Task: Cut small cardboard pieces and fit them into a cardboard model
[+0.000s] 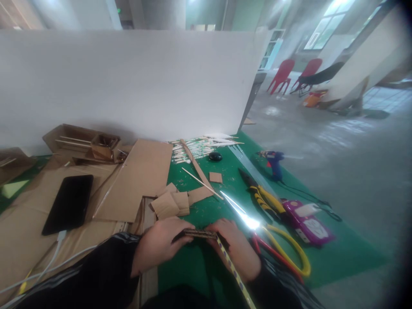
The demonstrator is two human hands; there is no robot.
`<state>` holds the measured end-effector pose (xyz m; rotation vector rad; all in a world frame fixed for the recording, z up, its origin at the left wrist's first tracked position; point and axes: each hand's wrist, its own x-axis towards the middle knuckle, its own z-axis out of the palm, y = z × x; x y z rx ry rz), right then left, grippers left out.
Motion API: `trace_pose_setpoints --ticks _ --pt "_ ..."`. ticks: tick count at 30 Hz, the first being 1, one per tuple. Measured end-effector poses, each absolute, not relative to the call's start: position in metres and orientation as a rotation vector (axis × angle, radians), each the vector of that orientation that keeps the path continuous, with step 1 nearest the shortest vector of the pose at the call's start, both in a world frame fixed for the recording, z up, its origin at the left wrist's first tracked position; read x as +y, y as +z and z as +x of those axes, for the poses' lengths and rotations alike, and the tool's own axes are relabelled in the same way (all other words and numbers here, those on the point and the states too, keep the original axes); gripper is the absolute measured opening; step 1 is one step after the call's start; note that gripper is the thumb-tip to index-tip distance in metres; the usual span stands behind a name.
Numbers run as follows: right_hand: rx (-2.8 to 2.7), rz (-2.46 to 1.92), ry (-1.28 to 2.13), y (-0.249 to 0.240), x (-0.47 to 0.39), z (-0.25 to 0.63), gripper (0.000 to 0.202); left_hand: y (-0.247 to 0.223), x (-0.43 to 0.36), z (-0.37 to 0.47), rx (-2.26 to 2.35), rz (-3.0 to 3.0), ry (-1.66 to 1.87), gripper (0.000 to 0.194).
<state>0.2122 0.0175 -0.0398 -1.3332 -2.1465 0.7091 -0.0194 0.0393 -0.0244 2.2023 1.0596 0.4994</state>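
Note:
Between my two hands, near the front edge of the green table, a small piece of cardboard [201,234] is held edge-on, its corrugated edge facing up. My left hand [164,240] grips its left end with the fingers closed. The right end is pinched in my right hand [236,249]. From there a pale yellow strip with dark dots [233,268] slants down toward me; whether it is attached to the cardboard I cannot tell. Right beside my right hand lie shiny scissors [252,223] with red and yellow handles. Small cardboard squares [170,205] are heaped beyond my left hand.
Yellow-black pliers [262,193], a purple box [307,221] and a blue glue gun [274,163] lie to the right. Thin sticks [193,150] and a black round object [215,156] are further back. At left, a phone [69,204] rests on cardboard sheets. A white panel [128,81] stands behind.

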Motion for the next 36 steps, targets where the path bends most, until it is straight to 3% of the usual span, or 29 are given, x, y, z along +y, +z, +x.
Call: trace_pose_setpoints --ticks 36 --pt "-2.210 -1.276 0.613 -0.0379 0.0157 0.2101 0.011 -0.0185 0.0359 -0.0193 1.029 2.277 0.470 0.016"
